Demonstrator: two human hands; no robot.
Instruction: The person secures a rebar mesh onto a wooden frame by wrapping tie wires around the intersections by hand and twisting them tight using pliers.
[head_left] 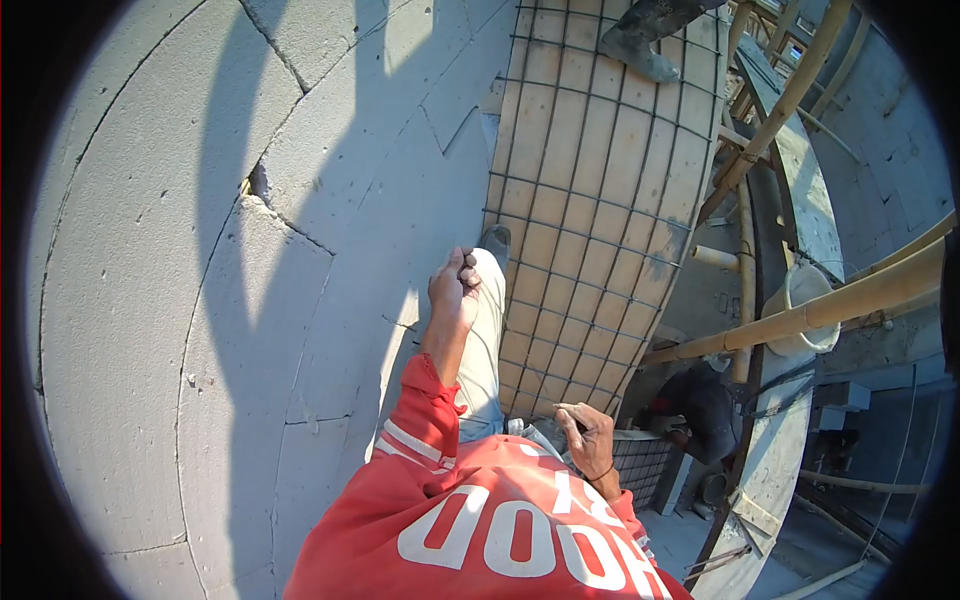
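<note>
My left hand [455, 285] is closed beside my raised knee, in light trousers [487, 320]. Its fingers are curled in, and I cannot make out whether anything is inside them. My right hand [590, 438] hovers low near my thigh and the lower end of the wire mesh [565, 270]. Its fingers are bent but apart, with nothing visible in them. The mesh of thin dark bars lies over pale wooden boards [600, 200]. One shoe [496, 240] of mine shows at the mesh's left edge.
Grey block wall [130, 300] fills the left side. Another person's boot [640, 55] stands on the mesh at the top. At lower right, a person in dark clothes [700, 410] bends down below. Bamboo poles [800, 320], planks [800, 190] and a white bucket [803, 300] line the right.
</note>
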